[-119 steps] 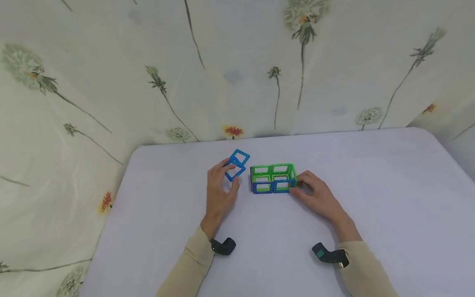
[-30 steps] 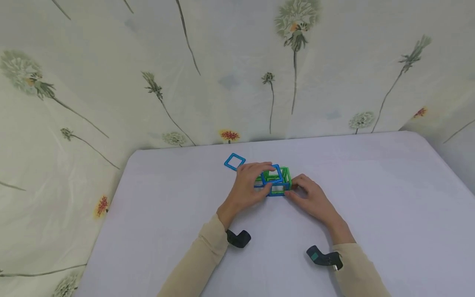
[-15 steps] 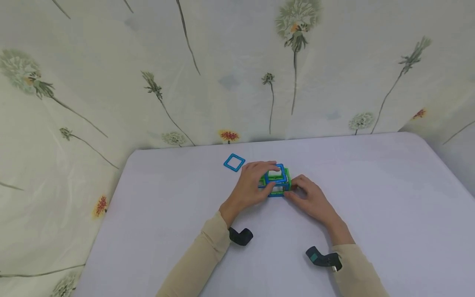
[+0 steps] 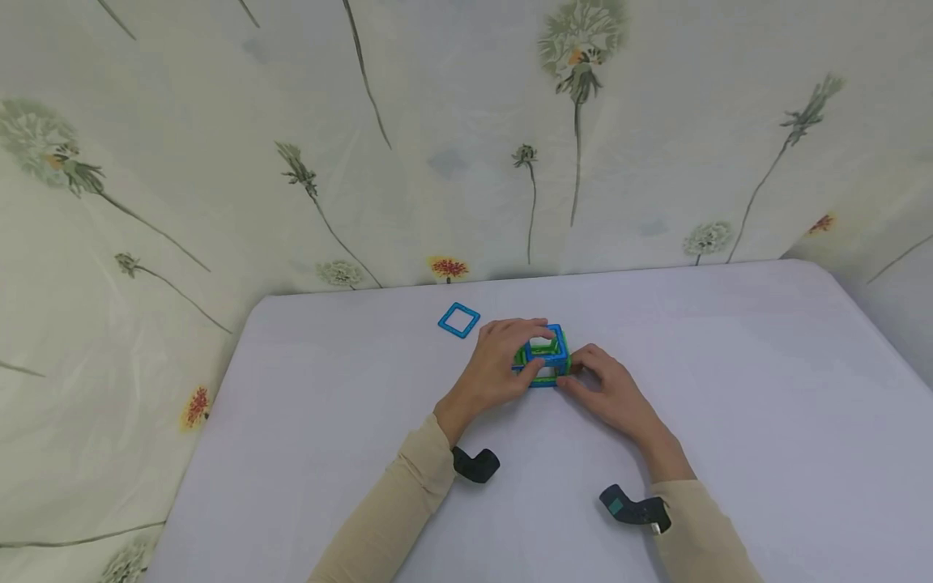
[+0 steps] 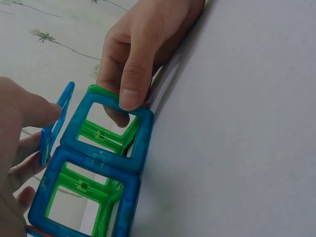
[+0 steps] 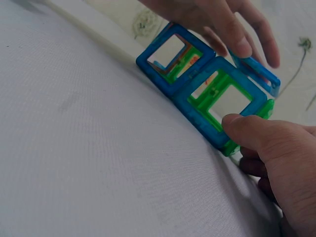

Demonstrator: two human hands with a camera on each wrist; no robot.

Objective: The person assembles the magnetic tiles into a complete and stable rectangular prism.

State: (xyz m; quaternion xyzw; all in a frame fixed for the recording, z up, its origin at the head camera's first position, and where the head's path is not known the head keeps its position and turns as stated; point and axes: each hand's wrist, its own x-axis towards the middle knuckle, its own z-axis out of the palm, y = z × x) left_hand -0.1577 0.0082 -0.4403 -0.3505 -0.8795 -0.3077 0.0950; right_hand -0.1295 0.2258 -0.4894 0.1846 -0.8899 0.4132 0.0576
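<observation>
A small open-topped box of square magnetic tiles, with a blue front (image 6: 196, 83) and green tiles behind, stands on the table. My left hand (image 4: 496, 364) pinches a blue magnetic tile (image 6: 261, 74) between thumb and fingers, tilted at the top edge of the box's right half. My right hand (image 4: 615, 393) grips the box's right end. Its thumb (image 5: 131, 96) presses on the front blue tile, with the fingers behind the green end tile (image 6: 266, 109). In the head view my left hand hides the box's left half.
One loose blue magnetic tile (image 4: 448, 313) lies flat near the table's back edge, left of the box. White cloth covers the table (image 4: 328, 389). A flower-printed curtain (image 4: 466, 162) hangs right behind it. Each wrist wears a dark camera mount (image 4: 477, 466).
Four seconds ago my left hand held two blue tiles left of the box. One now lies on the table; the other has moved right and down onto the box's top edge. The right hand stays.
</observation>
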